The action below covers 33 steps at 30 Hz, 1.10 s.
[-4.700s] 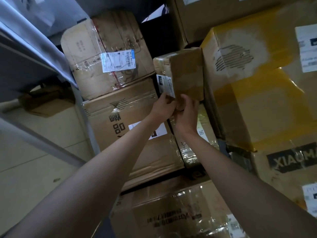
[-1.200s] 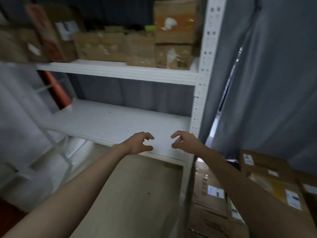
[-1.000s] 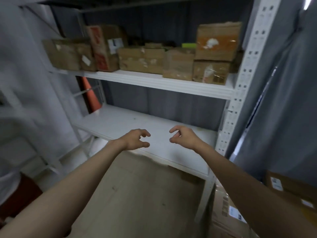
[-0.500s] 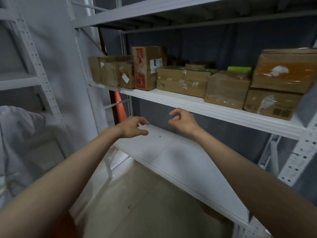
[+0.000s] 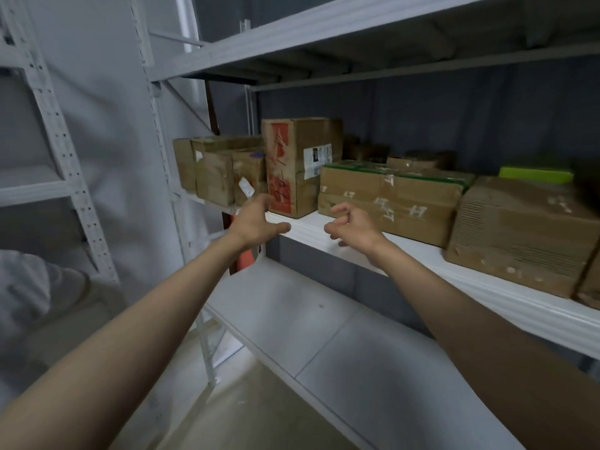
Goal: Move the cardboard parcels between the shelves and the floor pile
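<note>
1. The left hand (image 5: 256, 222), fingers spread and holding nothing, hovers just in front of the tall red box (image 5: 297, 165) on the middle shelf (image 5: 422, 264), near its lower left corner.
2. The red box stands upright, straight ahead of both hands; the left looks nearer.
3. The right hand (image 5: 354, 224), loosely curled and holding nothing, hovers right of the red box, before the flat box (image 5: 389, 196), whose long side runs along the shelf.

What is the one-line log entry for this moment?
left hand: open, empty | right hand: open, empty | tall brown cardboard parcel with red print: on shelf
</note>
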Motion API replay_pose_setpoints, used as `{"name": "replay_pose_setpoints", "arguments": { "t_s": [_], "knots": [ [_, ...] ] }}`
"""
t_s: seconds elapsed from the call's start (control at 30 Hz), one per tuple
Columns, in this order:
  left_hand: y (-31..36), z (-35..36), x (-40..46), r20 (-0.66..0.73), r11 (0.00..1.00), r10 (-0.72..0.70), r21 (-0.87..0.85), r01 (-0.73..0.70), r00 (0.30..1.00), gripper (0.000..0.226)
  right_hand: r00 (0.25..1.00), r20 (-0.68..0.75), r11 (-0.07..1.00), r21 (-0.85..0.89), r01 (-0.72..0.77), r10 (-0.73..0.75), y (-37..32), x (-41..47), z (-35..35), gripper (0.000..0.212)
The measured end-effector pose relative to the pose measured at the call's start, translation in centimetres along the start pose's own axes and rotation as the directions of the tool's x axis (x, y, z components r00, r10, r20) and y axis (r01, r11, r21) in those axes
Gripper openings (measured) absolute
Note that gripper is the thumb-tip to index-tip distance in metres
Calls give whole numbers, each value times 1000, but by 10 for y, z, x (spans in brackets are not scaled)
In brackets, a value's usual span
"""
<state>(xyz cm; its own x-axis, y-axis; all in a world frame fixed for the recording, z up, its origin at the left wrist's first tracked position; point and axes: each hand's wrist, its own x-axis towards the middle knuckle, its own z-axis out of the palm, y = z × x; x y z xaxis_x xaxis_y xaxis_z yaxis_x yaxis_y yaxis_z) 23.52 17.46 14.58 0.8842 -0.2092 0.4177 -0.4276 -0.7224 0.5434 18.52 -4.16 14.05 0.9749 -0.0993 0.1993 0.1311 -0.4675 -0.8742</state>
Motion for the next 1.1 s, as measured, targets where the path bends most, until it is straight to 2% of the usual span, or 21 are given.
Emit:
{"name": "replay_pose_setpoints", "arguments": {
  "t_s": [0.07,0.17,0.27,0.57,0.83,1.1],
  "knots": [
    [-3,-1,20,-50,998,-14,-59,11,999,59,1000,7,1000,10,7,-7,1,18,7,40],
    [-8,-4,49,-147,980,-140,-159,116,979,86,1000,18,1000,15,13,-13,-1,43,14,42],
    [-12,-7,83,-208,971,-134,-225,87,969,98,999,17,1000,8,29,-30,-3,67,18,41],
    [-1,1,160,-268,938,-126,-346,27,955,134,1000,-4,1000,-22,-4,4,-8,106,22,48],
    [8,8,168,-328,914,-154,-405,9,932,129,1000,-12,999,-34,-14,14,-5,107,27,50],
    [16,-4,127,-430,919,-173,-395,-12,886,126,1000,0,1000,-10,-23,23,-2,81,24,52]
  ]
}}
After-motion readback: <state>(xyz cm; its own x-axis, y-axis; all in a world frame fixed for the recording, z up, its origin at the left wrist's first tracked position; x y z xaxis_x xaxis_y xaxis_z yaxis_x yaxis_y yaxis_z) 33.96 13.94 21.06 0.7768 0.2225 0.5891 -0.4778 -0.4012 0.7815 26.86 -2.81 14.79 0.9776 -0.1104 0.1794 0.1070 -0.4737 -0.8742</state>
